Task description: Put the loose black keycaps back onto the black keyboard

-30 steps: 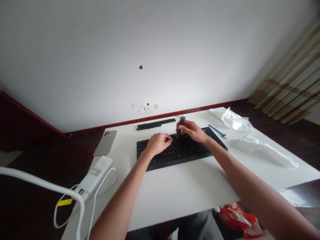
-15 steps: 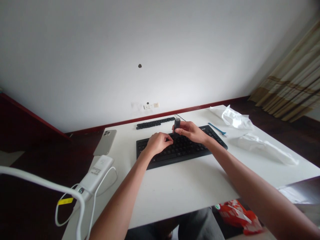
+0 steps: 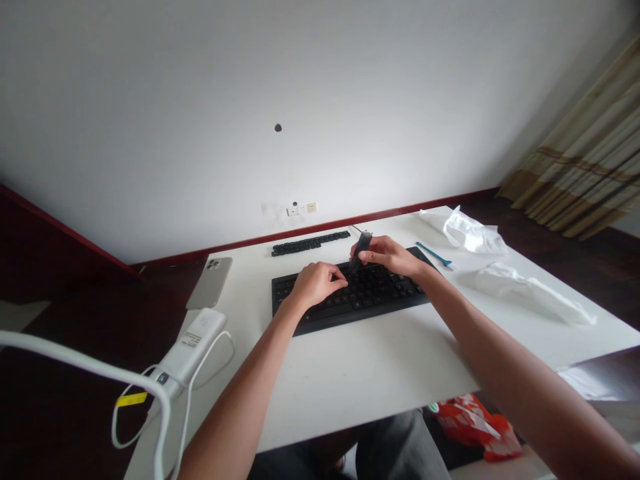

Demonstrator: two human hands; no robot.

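1. Far left, a thick white cable (image 3: 100,363) arcs in over the table's (image 3: 360,380) left edge, near a yellow tag (image 3: 131,400) on a thinner cord.
2. White box (image 3: 200,333) with small print sits along that left edge, cord looping beside it. Print's too small to read.
3. Phone (image 3: 210,283) is just beyond it, camera side up, by the far left corner.
4. Bunch of loose black keys (image 3: 300,247) lined up in rows near the far edge.
5. Keyboard (image 3: 325,321) is mid-table, between those keys and the near edge, set a bit askew. Both hands are over it.
6. Left hand (image 3: 316,285) is down on the keyboard, thumb and fingertips pinched together. Can't tell what, if anything, is between them.
7. Right hand (image 3: 385,255) has a black tool (image 3: 362,250) pinched between thumb and fingers, top leaning right, bottom end down at the keys by the left fingertips. Can't tell if it's actually touching.
8. Blue tool (image 3: 434,255) lies just off the keyboard's right end.
9. Two crumpled clear bags (image 3: 473,233) toward the right edge, one nearer the far right corner.
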